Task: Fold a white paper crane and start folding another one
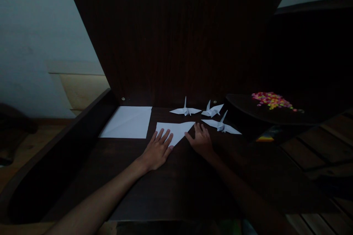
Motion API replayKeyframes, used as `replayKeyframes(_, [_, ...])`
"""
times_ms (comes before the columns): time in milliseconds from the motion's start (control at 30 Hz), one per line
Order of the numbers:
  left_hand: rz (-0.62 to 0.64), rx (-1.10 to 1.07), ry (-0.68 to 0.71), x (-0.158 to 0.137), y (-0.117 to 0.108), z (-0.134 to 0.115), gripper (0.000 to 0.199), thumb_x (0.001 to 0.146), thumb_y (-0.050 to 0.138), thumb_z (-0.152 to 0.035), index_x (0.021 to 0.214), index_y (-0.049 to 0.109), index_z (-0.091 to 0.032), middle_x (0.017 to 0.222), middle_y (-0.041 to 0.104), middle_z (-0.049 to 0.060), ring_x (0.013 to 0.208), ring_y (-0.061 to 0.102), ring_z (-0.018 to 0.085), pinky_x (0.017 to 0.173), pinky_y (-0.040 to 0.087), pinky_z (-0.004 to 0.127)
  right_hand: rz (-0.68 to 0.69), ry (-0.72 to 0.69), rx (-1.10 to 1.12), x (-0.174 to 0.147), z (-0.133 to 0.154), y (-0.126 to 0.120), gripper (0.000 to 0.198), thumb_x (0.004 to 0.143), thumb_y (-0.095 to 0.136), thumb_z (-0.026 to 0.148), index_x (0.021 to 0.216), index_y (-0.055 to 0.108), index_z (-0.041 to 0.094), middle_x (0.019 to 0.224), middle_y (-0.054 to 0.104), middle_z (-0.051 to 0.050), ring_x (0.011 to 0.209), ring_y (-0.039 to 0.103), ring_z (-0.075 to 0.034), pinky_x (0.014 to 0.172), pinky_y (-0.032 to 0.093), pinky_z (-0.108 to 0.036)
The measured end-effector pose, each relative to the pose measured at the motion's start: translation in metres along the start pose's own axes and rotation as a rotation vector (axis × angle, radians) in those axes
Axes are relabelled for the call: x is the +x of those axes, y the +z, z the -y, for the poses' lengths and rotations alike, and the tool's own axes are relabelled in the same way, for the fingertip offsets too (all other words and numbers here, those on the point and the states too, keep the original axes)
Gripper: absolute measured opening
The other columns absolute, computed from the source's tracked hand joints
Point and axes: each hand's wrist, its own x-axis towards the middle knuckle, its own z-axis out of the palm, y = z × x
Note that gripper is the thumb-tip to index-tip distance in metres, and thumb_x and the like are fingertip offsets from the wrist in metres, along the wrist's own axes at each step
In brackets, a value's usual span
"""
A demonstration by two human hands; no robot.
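Observation:
A folded sheet of white paper (176, 130) lies on the dark wooden desk, its right end narrowing to a point. My left hand (157, 150) rests flat on its left part with the fingers spread. At the paper's right tip is my right hand (200, 139), thumb held apart from the other fingers and close to the slanting edge. Whether the right fingertips press on the tip is hard to see. Just behind stand three white paper cranes, one upright crane (186, 111), another crane (213, 111) to its right, and a nearer crane (221, 126) beside my right hand.
White paper sheets (127, 122) lie flat at the left. A tall dark panel (176, 36) closes off the back, and a raised side board (55, 154) borders the left. On a dark shelf (239, 104) at the right sits a heap of small colourful pieces (273, 100).

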Motion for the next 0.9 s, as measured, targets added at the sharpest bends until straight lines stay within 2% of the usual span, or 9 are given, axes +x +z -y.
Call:
replayKeyframes(67, [0.020, -0.007, 0.005, 0.000, -0.003, -0.001, 0.054, 0.101, 0.027, -0.043, 0.148, 0.033, -0.017, 0.156, 0.027, 0.011, 0.145, 0.017, 0.031, 0.117, 0.019, 0.054, -0.044, 0.018, 0.154, 0.001, 0.000, 0.002, 0.067, 0.085, 0.055, 0.044, 0.137, 0.045, 0.004, 0.139, 0.051, -0.023, 0.135, 0.040, -0.036, 0.113, 0.028, -0.053])
replayKeyframes(200, [0.009, -0.009, 0.032, 0.000, -0.005, -0.001, 0.052, 0.101, 0.027, -0.042, 0.147, 0.035, -0.020, 0.155, 0.031, 0.010, 0.145, 0.020, 0.031, 0.116, 0.022, 0.053, -0.171, 0.037, 0.448, -0.004, 0.008, -0.002, 0.054, 0.083, 0.056, 0.040, 0.129, 0.051, 0.012, 0.127, 0.062, -0.018, 0.122, 0.056, -0.031, 0.104, 0.042, -0.050])
replayKeyframes(300, [-0.017, -0.014, 0.044, -0.001, -0.006, -0.002, 0.050, 0.101, 0.029, -0.042, 0.145, 0.038, -0.021, 0.153, 0.035, 0.009, 0.144, 0.024, 0.030, 0.115, 0.023, 0.053, -0.241, 0.055, 0.543, -0.010, 0.016, -0.006, 0.046, 0.082, 0.057, 0.040, 0.121, 0.055, 0.016, 0.120, 0.067, -0.016, 0.116, 0.061, -0.030, 0.101, 0.044, -0.050])
replayKeyframes(367, [-0.018, -0.027, 0.060, -0.001, -0.007, -0.003, 0.048, 0.101, 0.030, -0.041, 0.144, 0.040, -0.022, 0.152, 0.037, 0.009, 0.143, 0.026, 0.029, 0.115, 0.023, 0.052, -0.253, 0.080, 0.594, -0.013, 0.019, -0.007, 0.049, 0.080, 0.060, 0.038, 0.123, 0.054, 0.015, 0.115, 0.069, -0.016, 0.109, 0.065, -0.030, 0.097, 0.048, -0.050])
replayKeyframes(500, [0.009, -0.081, 0.117, -0.001, -0.011, -0.006, 0.046, 0.101, 0.032, -0.040, 0.143, 0.042, -0.023, 0.152, 0.038, 0.007, 0.143, 0.026, 0.028, 0.116, 0.024, 0.050, -0.253, 0.081, 0.700, -0.019, 0.021, -0.008, 0.067, 0.077, 0.063, 0.036, 0.136, 0.042, 0.011, 0.109, 0.071, -0.018, 0.092, 0.072, -0.028, 0.079, 0.059, -0.042])
replayKeyframes(700, [0.042, -0.209, 0.185, 0.002, -0.014, -0.008, 0.050, 0.100, 0.038, -0.040, 0.145, 0.036, -0.019, 0.152, 0.035, 0.011, 0.144, 0.026, 0.025, 0.116, 0.026, 0.047, -0.308, -0.191, 0.582, -0.030, 0.027, -0.014, 0.072, 0.084, 0.058, 0.026, 0.148, 0.027, 0.013, 0.110, 0.072, -0.012, 0.097, 0.071, -0.023, 0.087, 0.058, -0.038])
replayKeyframes(767, [-0.006, -0.251, 0.171, 0.004, -0.011, -0.007, 0.053, 0.097, 0.045, -0.042, 0.142, 0.039, -0.017, 0.155, 0.030, 0.014, 0.145, 0.023, 0.025, 0.116, 0.028, 0.047, -0.315, -0.317, 0.509, -0.032, 0.028, -0.014, 0.069, 0.087, 0.054, 0.023, 0.149, 0.025, 0.013, 0.116, 0.070, -0.012, 0.102, 0.069, -0.022, 0.092, 0.056, -0.037])
replayKeyframes(833, [-0.096, -0.287, 0.123, 0.005, -0.009, -0.004, 0.055, 0.091, 0.055, -0.046, 0.135, 0.046, -0.015, 0.156, 0.024, 0.016, 0.146, 0.020, 0.027, 0.115, 0.030, 0.046, -0.319, -0.455, 0.441, -0.033, 0.029, -0.013, 0.062, 0.089, 0.049, 0.020, 0.148, 0.030, 0.015, 0.123, 0.066, -0.011, 0.109, 0.066, -0.021, 0.096, 0.055, -0.036])
replayKeyframes(900, [-0.176, -0.307, 0.054, 0.006, -0.008, -0.002, 0.053, 0.085, 0.063, -0.050, 0.124, 0.053, -0.015, 0.156, 0.024, 0.016, 0.145, 0.021, 0.029, 0.114, 0.033, 0.047, -0.289, -0.557, 0.393, -0.034, 0.029, -0.011, 0.056, 0.091, 0.045, 0.017, 0.146, 0.036, 0.017, 0.131, 0.061, -0.010, 0.116, 0.062, -0.021, 0.100, 0.052, -0.035])
